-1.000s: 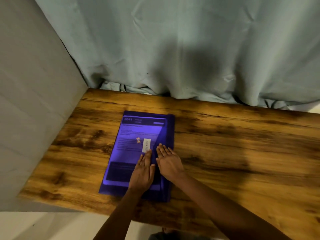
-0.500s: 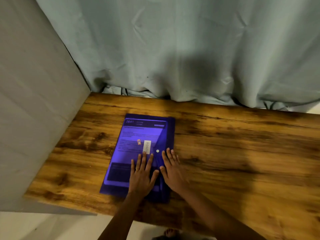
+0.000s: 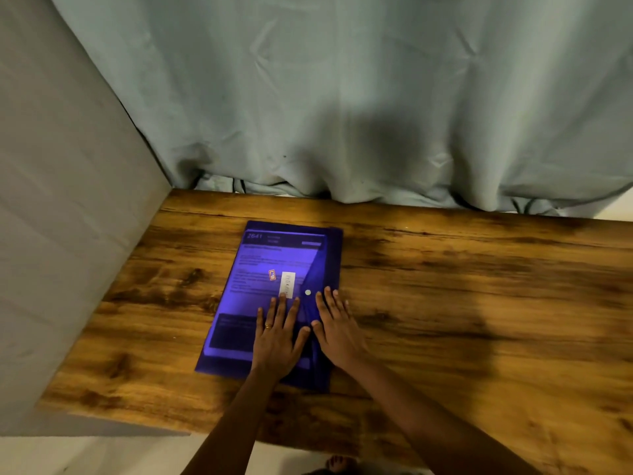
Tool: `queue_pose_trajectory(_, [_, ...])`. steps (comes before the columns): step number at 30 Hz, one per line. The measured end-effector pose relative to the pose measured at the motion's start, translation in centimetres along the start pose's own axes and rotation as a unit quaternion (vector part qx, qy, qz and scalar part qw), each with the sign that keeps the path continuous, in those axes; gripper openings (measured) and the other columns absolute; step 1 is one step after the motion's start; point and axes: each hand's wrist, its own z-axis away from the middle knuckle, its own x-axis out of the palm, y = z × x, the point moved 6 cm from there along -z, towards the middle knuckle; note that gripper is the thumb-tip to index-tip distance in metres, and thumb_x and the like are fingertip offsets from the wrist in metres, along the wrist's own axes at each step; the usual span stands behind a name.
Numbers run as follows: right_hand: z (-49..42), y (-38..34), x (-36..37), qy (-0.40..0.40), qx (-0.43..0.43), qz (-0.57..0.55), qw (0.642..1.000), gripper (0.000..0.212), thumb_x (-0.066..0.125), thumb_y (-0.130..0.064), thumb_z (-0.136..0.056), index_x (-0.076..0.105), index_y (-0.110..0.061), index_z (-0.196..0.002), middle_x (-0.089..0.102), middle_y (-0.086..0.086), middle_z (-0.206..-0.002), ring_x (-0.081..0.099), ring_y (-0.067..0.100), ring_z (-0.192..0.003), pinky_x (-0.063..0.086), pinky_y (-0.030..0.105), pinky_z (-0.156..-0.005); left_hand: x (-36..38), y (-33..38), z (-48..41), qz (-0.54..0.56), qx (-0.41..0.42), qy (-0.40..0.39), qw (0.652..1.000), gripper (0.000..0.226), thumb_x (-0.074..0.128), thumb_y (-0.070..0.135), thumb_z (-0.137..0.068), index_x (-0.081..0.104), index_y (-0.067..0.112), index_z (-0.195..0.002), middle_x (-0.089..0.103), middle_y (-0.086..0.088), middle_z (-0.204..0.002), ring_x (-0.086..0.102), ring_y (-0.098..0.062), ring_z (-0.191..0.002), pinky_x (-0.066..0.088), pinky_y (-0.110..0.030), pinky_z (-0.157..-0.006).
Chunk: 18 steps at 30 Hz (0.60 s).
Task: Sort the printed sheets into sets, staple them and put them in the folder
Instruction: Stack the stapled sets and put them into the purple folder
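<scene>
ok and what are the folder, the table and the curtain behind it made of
Folder: likely thin translucent plastic, blue-purple and slightly glossy; the printed sheet reads through it. Table: wood or wood-look laminate, brown with dark grain streaks and a low sheen; which one is unclear. Curtain: matte grey-green cloth, shown by its soft folds and creases.
</scene>
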Motion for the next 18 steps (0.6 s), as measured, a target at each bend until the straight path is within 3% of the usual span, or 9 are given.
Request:
queue_pose_trajectory(2, [0.1, 0.1, -0.6, 0.01, -0.004, -0.022, 1.0, 0.081, -0.008, -0.055, -0.082, -0.001, -0.016, -0.152, -0.005, 0.005, -0.16, -0.021, 0.013, -0.138, -0.007, 0.034, -0.116, -0.4, 0.5, -0.1, 0.029, 0.002, 0.007, 1.0, 0.096, -0.019, 0.075, -0.078, 0.011, 0.021, -0.152, 0.013, -0.01, -0.159, 0.002, -0.024, -0.148, -0.011, -0.04, -0.117])
queue_pose_trajectory(5, [0.7, 0.6, -2.0, 0.034, -0.003, -0.057, 0.998, 0.078, 0.001, -0.053, -0.086, 0.005, -0.013, -0.153, -0.001, 0.008, -0.16, -0.016, 0.015, -0.141, -0.003, 0.035, -0.12, -1.8, 2.2, -0.4, 0.072, -0.001, 0.026, 0.997, 0.105, -0.017, 0.076, -0.078, 0.022, 0.013, -0.151, 0.018, -0.015, -0.158, 0.007, -0.026, -0.148, -0.006, -0.039, -0.116])
queue_pose_trajectory(9, [2.2, 2.7, -4.3, 0.061, 0.02, -0.06, 0.996, 0.061, 0.034, -0.031, -0.1, 0.012, -0.008, -0.152, 0.001, 0.014, -0.159, -0.006, 0.025, -0.147, -0.002, 0.035, -0.12, -2.7, 6.5, -1.1, 0.092, 0.038, 0.018, 0.995, 0.093, 0.002, 0.071, -0.089, 0.032, 0.004, -0.147, 0.024, -0.022, -0.154, 0.015, -0.033, -0.146, 0.003, -0.041, -0.116])
queue_pose_trajectory(11, [3.0, 4.5, -5.3, 0.062, 0.039, -0.053, 0.996, 0.062, 0.04, -0.025, -0.099, 0.012, -0.007, -0.152, -0.004, 0.015, -0.159, -0.007, 0.026, -0.147, 0.003, 0.038, -0.121, -2.7, 9.3, -1.4, 0.093, 0.065, 0.012, 0.993, 0.075, 0.024, 0.056, -0.096, 0.037, -0.001, -0.143, 0.029, -0.025, -0.151, 0.021, -0.038, -0.144, 0.011, -0.047, -0.117])
queue_pose_trajectory(13, [4.1, 6.8, -6.3, 0.068, 0.073, -0.049, 0.994, 0.064, 0.044, -0.026, -0.098, 0.014, -0.007, -0.151, -0.006, 0.015, -0.159, -0.008, 0.026, -0.147, 0.004, 0.037, -0.12, -2.6, 12.4, -1.6, 0.082, 0.087, 0.015, 0.993, 0.062, 0.043, 0.038, -0.097, 0.038, -0.006, -0.14, 0.029, -0.026, -0.151, 0.023, -0.039, -0.143, 0.008, -0.046, -0.117])
queue_pose_trajectory(16, [5.9, 10.7, -7.9, 0.081, 0.115, -0.042, 0.989, 0.067, 0.05, -0.026, -0.096, 0.016, -0.005, -0.151, -0.006, 0.015, -0.159, -0.009, 0.027, -0.147, 0.007, 0.041, -0.121, -2.1, 16.9, -1.7, 0.065, 0.117, 0.006, 0.991, 0.059, 0.045, 0.031, -0.098, 0.03, -0.001, -0.145, 0.023, -0.02, -0.155, 0.016, -0.032, -0.146, 0.0, -0.036, -0.118])
queue_pose_trajectory(18, [7.4, 13.5, -9.0, 0.09, 0.138, -0.047, 0.985, 0.071, 0.053, -0.023, -0.094, 0.015, -0.005, -0.151, -0.003, 0.017, -0.159, -0.008, 0.028, -0.147, 0.008, 0.041, -0.121, -1.5, 19.7, -1.6, 0.054, 0.131, 0.001, 0.99, 0.059, 0.041, 0.033, -0.1, 0.024, 0.003, -0.148, 0.022, -0.016, -0.156, 0.015, -0.028, -0.146, 0.005, -0.035, -0.119])
